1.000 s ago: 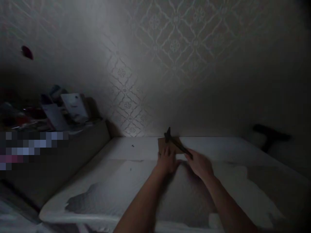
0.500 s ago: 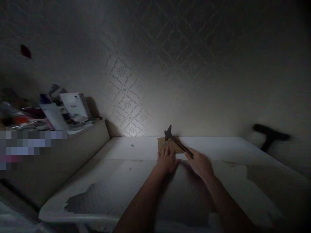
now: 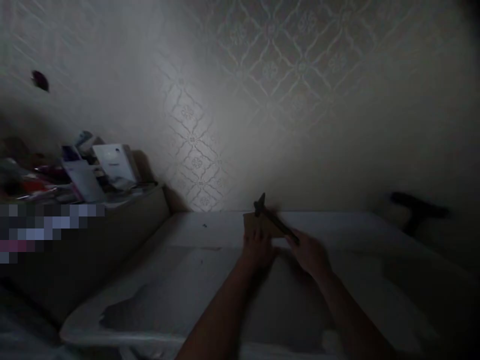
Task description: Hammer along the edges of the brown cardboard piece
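My right hand [image 3: 309,251] is closed round the handle of a hammer [image 3: 276,220]. The hammer slants up to the left, its dark head over a flat brown piece, perhaps cardboard or wood [image 3: 249,223]. My left hand [image 3: 258,250] lies on the near edge of that brown piece with its fingers stretched out and a little apart. In the dim light, the surface by those fingertips is hard to make out. A few tiny dark bits [image 3: 204,225] lie on the white table to the left.
The white table [image 3: 180,280] has a worn, darker patch and stands against a patterned wall [image 3: 262,130]. At left a cabinet [image 3: 123,235] bears a white box [image 3: 114,162] and clutter. A dark T-shaped object [image 3: 418,206] is at right.
The table and hands look darker now, while the upper wall is brighter. Both hands, the hammer and the brown piece stay in nearly the same place.
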`<state>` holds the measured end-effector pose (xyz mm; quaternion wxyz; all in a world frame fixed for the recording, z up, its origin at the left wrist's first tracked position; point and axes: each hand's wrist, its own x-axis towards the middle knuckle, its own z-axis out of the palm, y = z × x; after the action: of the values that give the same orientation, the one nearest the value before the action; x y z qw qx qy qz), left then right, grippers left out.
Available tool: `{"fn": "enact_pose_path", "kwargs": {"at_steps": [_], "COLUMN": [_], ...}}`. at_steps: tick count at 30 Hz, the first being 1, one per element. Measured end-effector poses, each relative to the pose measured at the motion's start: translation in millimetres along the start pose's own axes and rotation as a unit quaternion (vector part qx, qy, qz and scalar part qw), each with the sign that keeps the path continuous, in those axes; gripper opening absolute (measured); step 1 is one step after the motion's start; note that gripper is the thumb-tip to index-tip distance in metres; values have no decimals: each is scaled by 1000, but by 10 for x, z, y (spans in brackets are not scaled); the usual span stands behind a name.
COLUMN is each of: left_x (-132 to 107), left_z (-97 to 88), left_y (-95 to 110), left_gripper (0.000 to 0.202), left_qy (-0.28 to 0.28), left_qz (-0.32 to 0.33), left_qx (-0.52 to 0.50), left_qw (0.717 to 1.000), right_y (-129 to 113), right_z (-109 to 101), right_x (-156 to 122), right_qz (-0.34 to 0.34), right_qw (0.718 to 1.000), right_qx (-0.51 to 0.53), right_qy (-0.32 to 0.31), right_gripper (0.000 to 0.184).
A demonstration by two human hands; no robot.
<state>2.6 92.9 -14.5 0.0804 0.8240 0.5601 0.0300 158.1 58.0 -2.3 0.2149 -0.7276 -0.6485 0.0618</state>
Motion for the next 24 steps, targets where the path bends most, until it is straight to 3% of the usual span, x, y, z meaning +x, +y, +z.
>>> {"fn": "enact_pose_path", "kwargs": {"at_steps": [24], "left_x": [3], "left_z": [-12], "left_y": [-10], "left_gripper": [78], "left_qy": [-4], "left_qz": [-3], "left_qx": [-7], "left_qw": [1000], "right_y": [151], "right_z": [27], "right_x": [74], "right_qz": [9], "right_qw": [999], "right_qx": [42], "right_qy": [9], "right_gripper": [39]}}
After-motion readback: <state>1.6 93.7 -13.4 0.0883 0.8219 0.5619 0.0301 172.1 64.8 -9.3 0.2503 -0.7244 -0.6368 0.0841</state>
